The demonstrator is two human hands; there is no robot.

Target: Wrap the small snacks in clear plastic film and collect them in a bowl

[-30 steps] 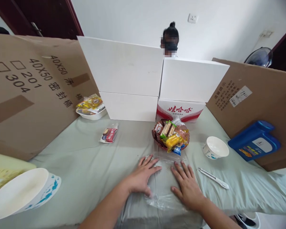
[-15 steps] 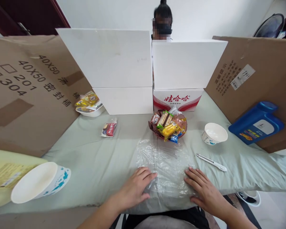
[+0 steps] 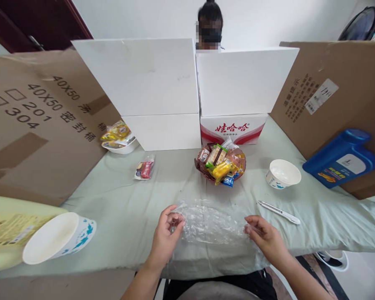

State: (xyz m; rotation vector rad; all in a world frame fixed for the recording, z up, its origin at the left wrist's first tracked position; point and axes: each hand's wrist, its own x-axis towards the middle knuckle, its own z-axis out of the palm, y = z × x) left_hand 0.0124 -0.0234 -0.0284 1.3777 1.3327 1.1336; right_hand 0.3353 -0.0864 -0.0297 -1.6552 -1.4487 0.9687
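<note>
One sheet of clear plastic film (image 3: 213, 223) lies crumpled on the green-covered tabletop (image 3: 118, 208), close to its near edge and straight in front of the person. Two hands work it: the left hand (image 3: 166, 238) pinches the film's left edge between thumb and fingertips, nearly closed, and the right hand (image 3: 265, 238) pinches the right edge the same way, so the film stretches between them.

Three paper bowls show: one big bowl (image 3: 58, 238) tipped on its side at the near left, one small bowl (image 3: 283, 174) upright at the right, and one far bowl (image 3: 120, 146) holding yellow packets. One red dish of wrapped snacks (image 3: 220, 164) sits just beyond the film, apart from it. One lone snack packet (image 3: 144, 168) lies left of the dish. One white pen-like tool (image 3: 278, 212) lies near the right hand, not touching. One blue jug (image 3: 340, 163) leans at the far right.

Cardboard sheets (image 3: 40, 121) and white boxes (image 3: 143, 77) wall in the left, back and right; bare cloth is open between the film and the big bowl. Another person's head (image 3: 209, 25) shows behind the boxes
</note>
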